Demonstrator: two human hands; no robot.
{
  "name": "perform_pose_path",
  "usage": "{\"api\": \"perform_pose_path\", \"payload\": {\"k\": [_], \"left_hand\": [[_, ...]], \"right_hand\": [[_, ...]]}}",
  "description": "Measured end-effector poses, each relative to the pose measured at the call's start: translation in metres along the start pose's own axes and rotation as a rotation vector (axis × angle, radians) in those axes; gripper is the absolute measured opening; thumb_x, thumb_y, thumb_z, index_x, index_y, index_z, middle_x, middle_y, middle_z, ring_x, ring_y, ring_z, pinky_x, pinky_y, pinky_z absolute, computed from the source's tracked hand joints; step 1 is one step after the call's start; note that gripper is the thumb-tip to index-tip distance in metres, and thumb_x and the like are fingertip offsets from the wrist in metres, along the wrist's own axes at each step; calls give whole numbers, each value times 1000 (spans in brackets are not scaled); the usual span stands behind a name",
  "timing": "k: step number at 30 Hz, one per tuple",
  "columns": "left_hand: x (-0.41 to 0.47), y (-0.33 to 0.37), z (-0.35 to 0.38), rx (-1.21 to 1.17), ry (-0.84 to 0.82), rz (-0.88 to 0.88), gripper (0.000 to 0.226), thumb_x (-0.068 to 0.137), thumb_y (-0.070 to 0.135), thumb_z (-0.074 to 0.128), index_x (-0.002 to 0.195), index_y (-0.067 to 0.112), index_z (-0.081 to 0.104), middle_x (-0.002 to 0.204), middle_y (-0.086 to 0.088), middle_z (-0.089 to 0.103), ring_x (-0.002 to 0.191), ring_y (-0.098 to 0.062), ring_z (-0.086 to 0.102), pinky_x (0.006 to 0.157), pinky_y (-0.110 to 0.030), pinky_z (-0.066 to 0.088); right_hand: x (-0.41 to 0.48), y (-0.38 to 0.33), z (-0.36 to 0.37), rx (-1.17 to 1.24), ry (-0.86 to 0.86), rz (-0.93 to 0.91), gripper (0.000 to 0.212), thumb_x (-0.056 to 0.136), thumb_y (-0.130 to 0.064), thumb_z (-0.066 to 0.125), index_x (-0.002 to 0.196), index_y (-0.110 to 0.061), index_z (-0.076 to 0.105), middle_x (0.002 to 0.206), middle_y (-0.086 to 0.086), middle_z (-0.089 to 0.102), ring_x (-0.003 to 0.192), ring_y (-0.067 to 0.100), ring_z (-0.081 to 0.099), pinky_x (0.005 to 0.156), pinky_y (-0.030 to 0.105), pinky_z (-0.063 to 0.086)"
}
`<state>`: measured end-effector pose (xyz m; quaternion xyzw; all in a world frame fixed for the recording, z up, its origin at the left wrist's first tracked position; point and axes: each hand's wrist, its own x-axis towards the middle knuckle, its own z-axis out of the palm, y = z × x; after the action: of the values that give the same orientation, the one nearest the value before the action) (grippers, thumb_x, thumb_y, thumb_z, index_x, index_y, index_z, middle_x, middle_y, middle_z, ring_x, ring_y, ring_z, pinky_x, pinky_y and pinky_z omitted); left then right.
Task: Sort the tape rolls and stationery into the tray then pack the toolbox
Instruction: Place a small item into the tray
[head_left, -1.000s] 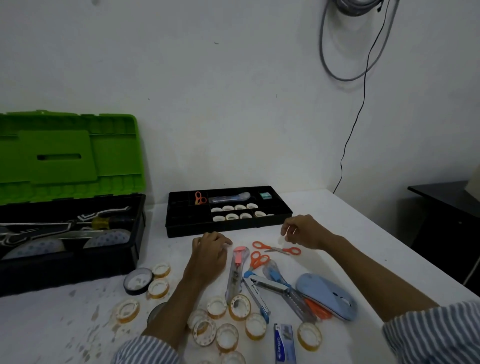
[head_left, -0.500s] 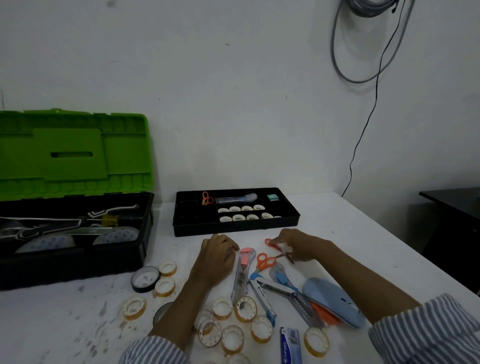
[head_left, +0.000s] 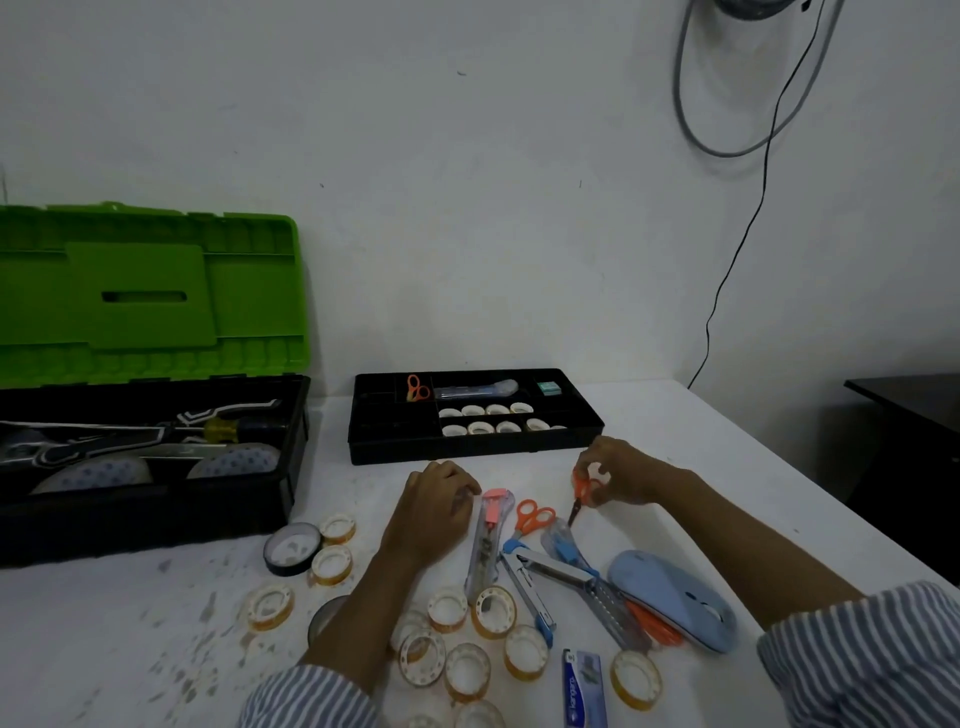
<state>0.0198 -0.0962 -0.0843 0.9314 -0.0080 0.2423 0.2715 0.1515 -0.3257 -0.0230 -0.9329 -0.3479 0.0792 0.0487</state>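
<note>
My right hand (head_left: 621, 475) pinches a small pair of orange scissors (head_left: 580, 493) by the handles, blades pointing down, just above the table in front of the black tray (head_left: 475, 453). That tray holds another pair of orange scissors (head_left: 417, 388), several white tape rolls (head_left: 480, 427) and a clear pen case (head_left: 475, 389). My left hand (head_left: 434, 514) rests curled on the table with nothing seen in it. Beside it lie a pink cutter (head_left: 488, 535), a second pair of loose orange scissors (head_left: 531, 518), a stapler (head_left: 530, 584) and several clear tape rolls (head_left: 493, 613).
The open toolbox (head_left: 156, 499) with its green lid stands at the left, tools inside. A black tape roll (head_left: 291, 548), a blue mouse (head_left: 672, 597), a blue staple box (head_left: 584, 693) and a ruler lie on the white table (head_left: 701, 467). A dark desk (head_left: 914, 415) stands at the right.
My right hand came down onto the small orange scissors and has lifted them off the table, blades hanging down. My left hand has stayed in place.
</note>
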Motion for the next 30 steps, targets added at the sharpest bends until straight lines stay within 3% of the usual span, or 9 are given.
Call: {"api": "perform_pose_path", "payload": {"k": [4,8,10,14,19,22,24,27,30], "left_hand": [[-2,2,-2,-9,10,12,27,87,17,41,97,13,66,102,-3,63,97,-12,52,85,-20,26],[-2,5,-4,-9,35,10,22,88,11,47,98,12,66,102,-3,63,97,-12,52,86,-18,26],[-1,4,-3,6,49,10,22,87,9,47,96,12,67,100,-4,63,96,-14,54,86,-19,27],[-1,3,-1,22,94,-30,20,82,2,52,89,11,68,93,-5,64,91,-18,57,83,-26,37],[-1,-1,0,1,127,-80,21,86,5,50,95,14,67,101,-1,62,98,-13,53,86,-18,28],[1,-2,3,-6,131,-92,21,86,7,50,95,16,67,101,0,62,98,-11,53,87,-18,29],[3,-5,4,-17,133,-99,21,85,6,50,93,17,67,99,1,62,97,-10,53,87,-18,31],[7,-9,5,-44,112,-121,21,85,9,48,91,18,65,99,3,59,98,-7,50,86,-11,25],[9,-10,5,-67,81,-136,25,80,17,41,90,20,64,98,5,58,98,-6,49,88,-15,25]], "right_hand": [[0,8,-11,96,-44,66,23,76,-16,77,80,-24,55,105,4,60,97,18,57,75,18,43],[4,14,-33,121,-48,113,24,79,-5,72,102,-9,67,97,6,62,85,14,58,59,8,43],[10,12,-50,179,-18,113,26,77,4,70,102,-4,69,91,6,66,75,12,59,54,4,43],[28,-4,-79,337,145,96,22,77,6,69,94,-7,71,78,-2,66,66,2,56,53,1,40],[68,-51,-79,589,409,27,19,74,6,73,92,-2,72,88,4,67,54,-5,62,52,4,46],[105,-77,-62,579,481,-14,21,72,7,74,92,0,74,94,12,68,78,11,66,75,25,57],[130,-91,-51,493,526,-33,18,74,5,73,90,-2,75,97,17,67,91,26,64,85,40,54],[165,-109,-43,364,552,-79,17,81,4,66,95,-1,74,98,20,65,92,31,62,85,39,51],[191,-121,-42,259,541,-136,20,85,5,59,97,-1,74,99,21,64,92,31,61,76,29,46]]}}
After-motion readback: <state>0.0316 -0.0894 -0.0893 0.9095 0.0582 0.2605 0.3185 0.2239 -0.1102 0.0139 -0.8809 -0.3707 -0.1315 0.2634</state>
